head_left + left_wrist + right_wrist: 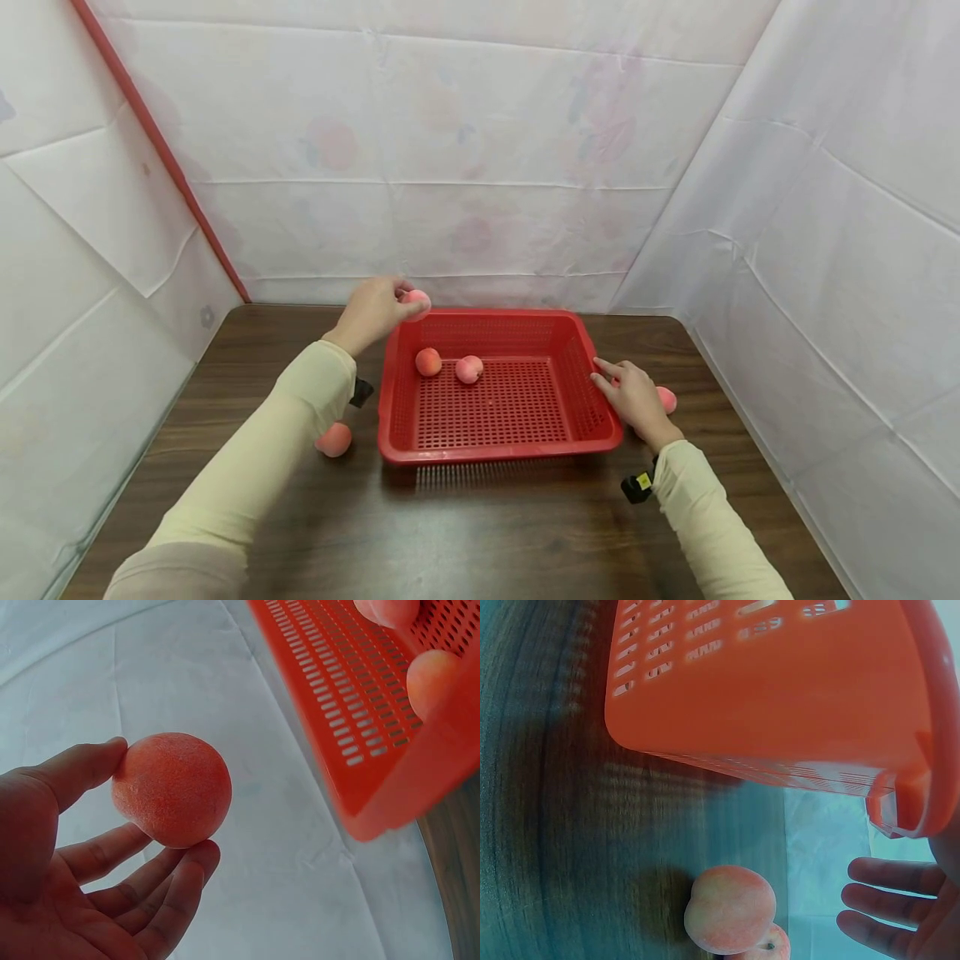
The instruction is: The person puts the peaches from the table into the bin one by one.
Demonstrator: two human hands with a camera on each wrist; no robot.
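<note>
My left hand (375, 312) holds a peach (172, 791) between the thumb and fingertips, raised by the basket's far left corner. The red plastic basket (498, 456) has slotted walls and a grid floor. Two peaches lie inside it at the left, an orange one (428, 362) and a pinker one (469, 369). At the basket's right rim is my right hand (637, 400), its thumb and index fingertip at the edge. Outside the wall, the other fingers (896, 875) extend straight in the right wrist view.
On the brown wooden table (510, 533) a peach (334, 439) rests left of the basket, beside my left forearm. Two more, a larger-looking peach (731, 909) and one partly behind it (776, 945), lie right of the basket under my right hand. White printed sheets (480, 150) enclose the table.
</note>
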